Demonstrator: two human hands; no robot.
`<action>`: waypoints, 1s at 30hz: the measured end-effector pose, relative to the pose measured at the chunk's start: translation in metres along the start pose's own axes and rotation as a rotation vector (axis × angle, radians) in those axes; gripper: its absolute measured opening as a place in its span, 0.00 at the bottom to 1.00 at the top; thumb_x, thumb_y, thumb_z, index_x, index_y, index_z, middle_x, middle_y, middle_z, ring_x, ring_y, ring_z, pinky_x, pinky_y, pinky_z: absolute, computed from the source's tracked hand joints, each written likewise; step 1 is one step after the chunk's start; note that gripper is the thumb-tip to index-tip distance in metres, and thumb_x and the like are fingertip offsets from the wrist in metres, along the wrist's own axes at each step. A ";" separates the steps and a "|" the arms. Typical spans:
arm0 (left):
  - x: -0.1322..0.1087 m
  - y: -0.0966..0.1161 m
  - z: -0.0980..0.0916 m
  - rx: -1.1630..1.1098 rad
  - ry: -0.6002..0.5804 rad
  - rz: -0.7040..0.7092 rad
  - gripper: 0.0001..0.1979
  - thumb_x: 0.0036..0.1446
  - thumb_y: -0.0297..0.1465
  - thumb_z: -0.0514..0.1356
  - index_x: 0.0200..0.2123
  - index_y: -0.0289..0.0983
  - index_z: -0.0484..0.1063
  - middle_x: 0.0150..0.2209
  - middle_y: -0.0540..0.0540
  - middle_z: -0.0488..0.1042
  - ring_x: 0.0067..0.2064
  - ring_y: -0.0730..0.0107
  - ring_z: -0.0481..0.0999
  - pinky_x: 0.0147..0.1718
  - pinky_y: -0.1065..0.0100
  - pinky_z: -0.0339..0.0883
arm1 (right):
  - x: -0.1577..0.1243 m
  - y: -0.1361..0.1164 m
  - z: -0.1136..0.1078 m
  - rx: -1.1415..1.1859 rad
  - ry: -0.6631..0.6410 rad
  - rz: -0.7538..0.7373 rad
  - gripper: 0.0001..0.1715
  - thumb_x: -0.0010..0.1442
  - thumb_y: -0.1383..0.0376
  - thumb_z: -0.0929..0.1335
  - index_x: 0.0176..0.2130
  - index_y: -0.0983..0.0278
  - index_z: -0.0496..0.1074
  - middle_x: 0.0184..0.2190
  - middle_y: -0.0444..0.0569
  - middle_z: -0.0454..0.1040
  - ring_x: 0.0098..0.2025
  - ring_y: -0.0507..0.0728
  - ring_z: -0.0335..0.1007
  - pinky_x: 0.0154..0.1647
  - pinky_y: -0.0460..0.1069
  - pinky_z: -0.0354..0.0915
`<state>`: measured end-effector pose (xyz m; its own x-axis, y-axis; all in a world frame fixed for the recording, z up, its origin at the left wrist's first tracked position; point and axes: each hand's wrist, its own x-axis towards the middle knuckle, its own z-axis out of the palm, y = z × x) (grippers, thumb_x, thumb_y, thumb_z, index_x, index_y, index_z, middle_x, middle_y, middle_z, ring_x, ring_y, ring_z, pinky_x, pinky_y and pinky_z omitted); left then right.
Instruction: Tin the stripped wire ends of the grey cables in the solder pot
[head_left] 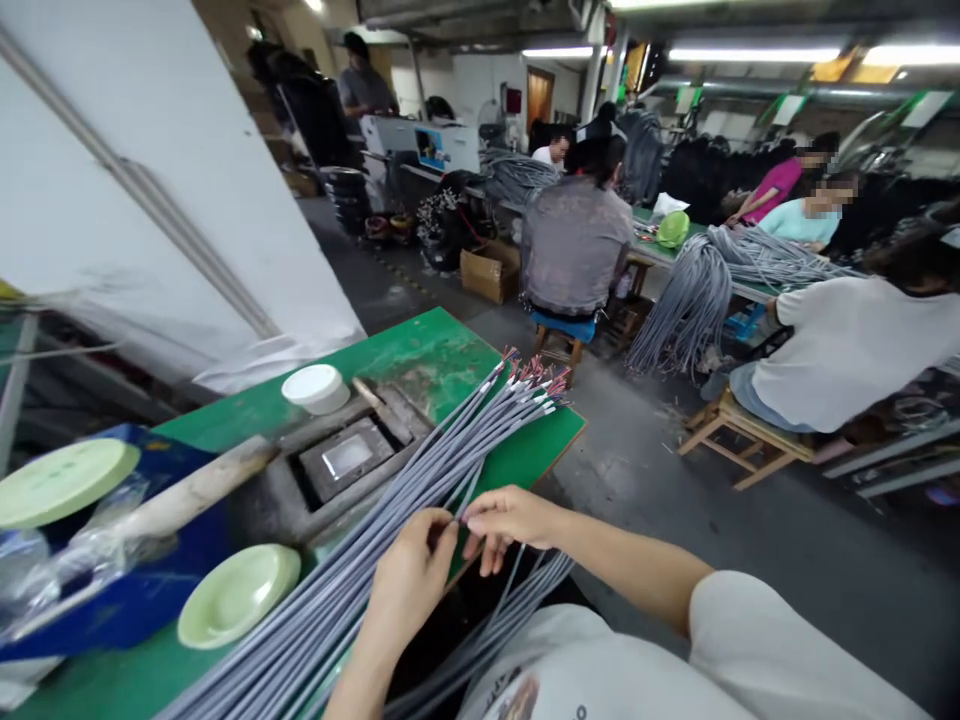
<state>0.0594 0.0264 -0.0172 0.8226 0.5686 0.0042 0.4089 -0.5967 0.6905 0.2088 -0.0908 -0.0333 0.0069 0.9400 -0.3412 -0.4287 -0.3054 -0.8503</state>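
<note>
A long bundle of grey cables point(420, 470) lies slantwise across the green table point(420, 350), its stripped coloured ends point(534, 378) pointing to the far right corner. My left hand point(409, 580) is closed in a pinch on one grey cable at the near part of the bundle. My right hand point(504, 520) meets it from the right, fingers pinched on the same cable. More grey cables point(517, 600) hang off the table edge below my hands.
A grey metal fixture point(346, 458) is sunk in the table beside the bundle. A white lid point(316, 388), a pale green dish point(240, 595), a green disc point(64, 480) and a blue bin point(142, 590) stand to the left. Seated people point(574, 240) work at cable-laden tables on the right.
</note>
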 end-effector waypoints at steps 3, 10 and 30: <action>0.003 -0.002 -0.009 -0.330 -0.051 -0.070 0.13 0.56 0.42 0.56 0.32 0.38 0.70 0.41 0.43 0.78 0.47 0.55 0.76 0.45 0.58 0.69 | 0.012 -0.005 -0.003 0.232 0.095 -0.091 0.25 0.49 0.51 0.73 0.36 0.66 0.66 0.32 0.50 0.77 0.23 0.54 0.75 0.19 0.45 0.67; 0.007 -0.006 -0.014 -0.758 -0.104 -0.281 0.25 0.50 0.47 0.62 0.48 0.38 0.70 0.55 0.40 0.72 0.57 0.51 0.70 0.53 0.55 0.67 | 0.027 -0.008 0.018 0.475 0.259 -0.498 0.21 0.57 0.50 0.68 0.34 0.66 0.66 0.30 0.50 0.77 0.23 0.51 0.71 0.22 0.46 0.67; -0.039 0.011 -0.015 -1.287 0.482 -0.199 0.11 0.47 0.37 0.69 0.28 0.34 0.78 0.32 0.46 0.78 0.33 0.72 0.74 0.39 0.68 0.66 | -0.035 -0.044 0.020 -1.133 -0.122 -0.220 0.20 0.67 0.58 0.59 0.45 0.64 0.74 0.22 0.44 0.72 0.24 0.51 0.67 0.28 0.44 0.61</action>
<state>0.0258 0.0058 0.0008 0.4701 0.8761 -0.1072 -0.3628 0.3026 0.8814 0.2091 -0.1069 0.0239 -0.1329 0.9792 -0.1532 0.6257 -0.0370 -0.7792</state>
